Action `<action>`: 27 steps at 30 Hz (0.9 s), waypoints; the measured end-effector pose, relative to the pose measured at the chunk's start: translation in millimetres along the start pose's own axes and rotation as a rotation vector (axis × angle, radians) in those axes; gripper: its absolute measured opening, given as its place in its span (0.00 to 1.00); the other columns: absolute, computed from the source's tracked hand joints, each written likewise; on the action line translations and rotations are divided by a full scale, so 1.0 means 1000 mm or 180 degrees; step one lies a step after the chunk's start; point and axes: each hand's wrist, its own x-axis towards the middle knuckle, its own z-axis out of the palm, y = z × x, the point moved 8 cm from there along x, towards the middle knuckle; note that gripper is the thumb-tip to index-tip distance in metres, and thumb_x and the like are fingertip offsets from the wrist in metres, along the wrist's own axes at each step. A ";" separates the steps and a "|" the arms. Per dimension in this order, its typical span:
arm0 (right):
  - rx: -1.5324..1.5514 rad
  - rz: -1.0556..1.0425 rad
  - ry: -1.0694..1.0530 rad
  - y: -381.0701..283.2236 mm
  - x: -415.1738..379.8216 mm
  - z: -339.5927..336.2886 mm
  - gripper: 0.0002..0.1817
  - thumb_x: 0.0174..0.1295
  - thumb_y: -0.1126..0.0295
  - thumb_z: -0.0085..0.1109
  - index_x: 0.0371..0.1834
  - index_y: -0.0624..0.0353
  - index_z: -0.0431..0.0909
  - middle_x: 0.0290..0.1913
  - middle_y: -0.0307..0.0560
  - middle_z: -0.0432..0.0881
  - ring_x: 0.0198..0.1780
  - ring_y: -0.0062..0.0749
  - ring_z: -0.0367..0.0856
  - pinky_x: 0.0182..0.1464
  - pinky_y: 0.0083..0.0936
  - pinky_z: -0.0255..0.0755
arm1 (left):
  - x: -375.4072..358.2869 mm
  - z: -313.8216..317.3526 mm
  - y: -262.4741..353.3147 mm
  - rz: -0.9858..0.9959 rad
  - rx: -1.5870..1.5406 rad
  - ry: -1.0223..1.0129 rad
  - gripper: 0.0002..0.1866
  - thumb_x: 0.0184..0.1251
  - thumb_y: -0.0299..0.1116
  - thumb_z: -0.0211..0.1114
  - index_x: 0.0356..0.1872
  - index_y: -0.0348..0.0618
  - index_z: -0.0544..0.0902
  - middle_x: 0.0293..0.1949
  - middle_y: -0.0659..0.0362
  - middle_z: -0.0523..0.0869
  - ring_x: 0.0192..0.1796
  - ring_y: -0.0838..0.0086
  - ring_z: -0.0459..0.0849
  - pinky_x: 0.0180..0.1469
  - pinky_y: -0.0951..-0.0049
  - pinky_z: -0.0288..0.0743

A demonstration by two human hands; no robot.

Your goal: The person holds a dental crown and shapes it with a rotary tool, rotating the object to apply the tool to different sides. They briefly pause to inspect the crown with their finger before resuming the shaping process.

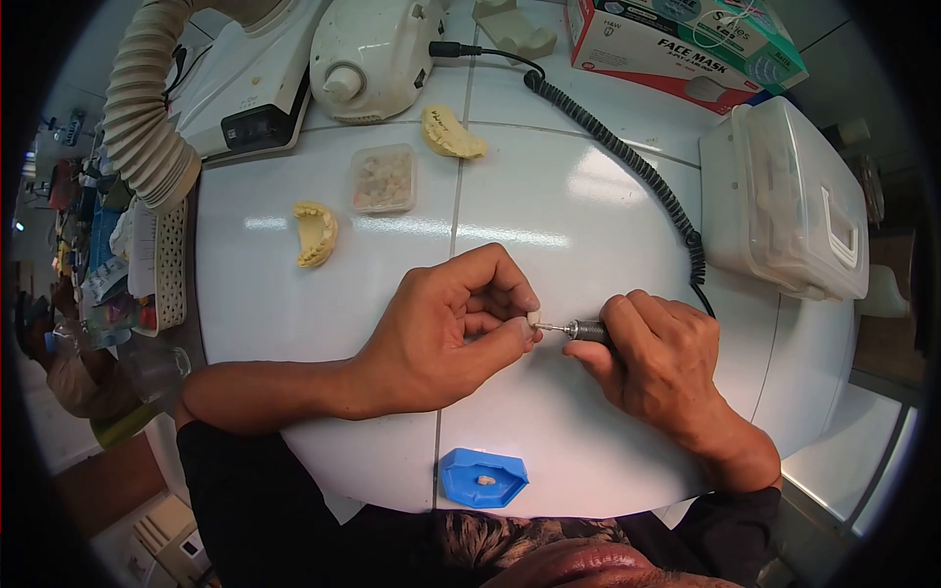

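Note:
Between the fingertips of my left hand (pixel 431 333) is a small whitish dental crown (pixel 533 318), pinched by thumb and fingers. My right hand (pixel 671 358) wraps round a dark rotary handpiece (pixel 590 331), its thin metal bur pointing left, right at the crown. Both hands meet over the middle of the white table. Close to my body lies a blue tray (pixel 456 490) with a small tooth-coloured piece (pixel 485 480) in it. Beyond my left hand are two yellowish plaster dental casts, a curved one (pixel 306 235) and one with writing (pixel 453 135).
A clear box of small pieces (pixel 384 178) sits between the casts. Behind stand a micromotor unit (pixel 377 59) with a coiled cord (pixel 627 147), a ribbed suction hose (pixel 147 108) and face mask boxes (pixel 676 59). A lidded plastic case (pixel 784 196) is at right; a person (pixel 88 382) shows far left.

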 end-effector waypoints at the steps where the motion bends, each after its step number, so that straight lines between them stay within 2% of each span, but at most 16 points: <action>1: 0.0017 0.0006 -0.0002 0.000 0.000 0.000 0.29 0.72 0.41 0.75 0.28 0.53 0.74 0.22 0.37 0.71 0.17 0.31 0.73 0.22 0.29 0.67 | 0.000 0.000 0.000 0.0021 0.0012 -0.0001 0.10 0.80 0.14 0.65 0.54 0.33 0.76 0.53 0.55 0.83 0.60 0.74 0.91 0.67 0.73 0.90; 27: -0.0021 -0.0037 0.0010 0.000 -0.001 0.000 0.30 0.72 0.40 0.74 0.28 0.52 0.74 0.22 0.37 0.71 0.17 0.31 0.73 0.22 0.29 0.68 | 0.000 0.000 0.000 -0.0032 0.0027 -0.0023 0.10 0.79 0.14 0.65 0.54 0.32 0.76 0.53 0.55 0.82 0.59 0.75 0.90 0.67 0.72 0.90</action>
